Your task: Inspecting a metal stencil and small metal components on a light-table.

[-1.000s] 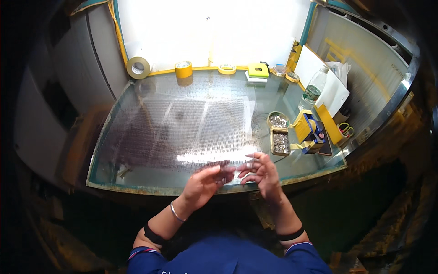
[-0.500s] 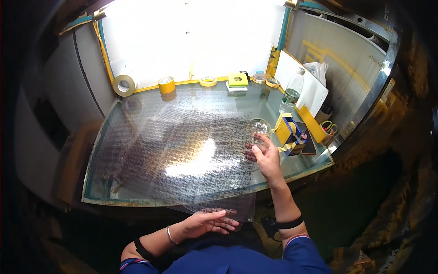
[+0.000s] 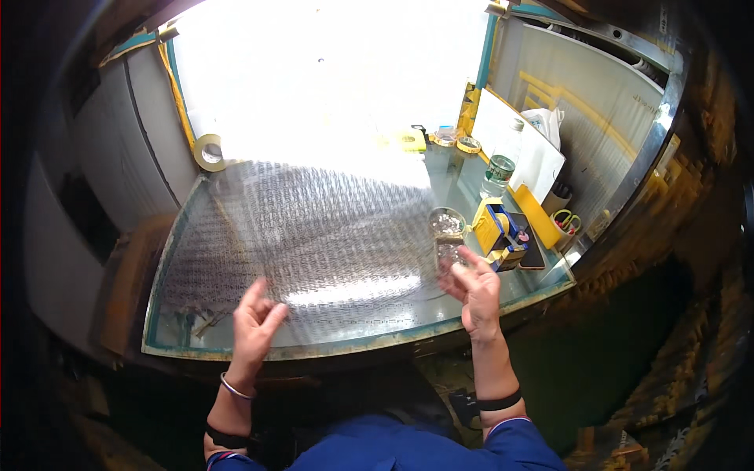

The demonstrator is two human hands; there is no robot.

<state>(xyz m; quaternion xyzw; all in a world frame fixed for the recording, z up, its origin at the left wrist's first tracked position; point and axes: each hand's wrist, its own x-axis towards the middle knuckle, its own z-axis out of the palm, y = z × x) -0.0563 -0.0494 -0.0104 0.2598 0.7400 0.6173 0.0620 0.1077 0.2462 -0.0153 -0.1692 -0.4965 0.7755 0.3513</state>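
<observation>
A large see-through film sheet (image 3: 338, 228) with fine dark repeated print spans the space between my hands over the glass-topped table (image 3: 236, 341), blurred by motion. My left hand (image 3: 255, 322) is at the sheet's near left part, with thumb and index finger bent about its edge. At the right edge my right hand (image 3: 477, 294) grips the film, thumb on the near side and other fingertips showing blurred through it. More printed film (image 3: 204, 267) lies on the glass at the left. Just beyond my right hand is a round clear dish (image 3: 448, 222) with small bits in it.
At the right stand a yellow-blue tape dispenser (image 3: 499, 231), a dark phone-like slab (image 3: 534, 255), a water bottle (image 3: 499, 169) and a holder with scissors (image 3: 565, 220). Tape rolls (image 3: 209, 151) and a yellow-green hole punch (image 3: 411, 141) line the bright back panel (image 3: 330, 71).
My left hand has moved from the near edge up and left. My right hand has shifted slightly right and nearer. The film has swung with them, its far part now hiding some tape rolls.
</observation>
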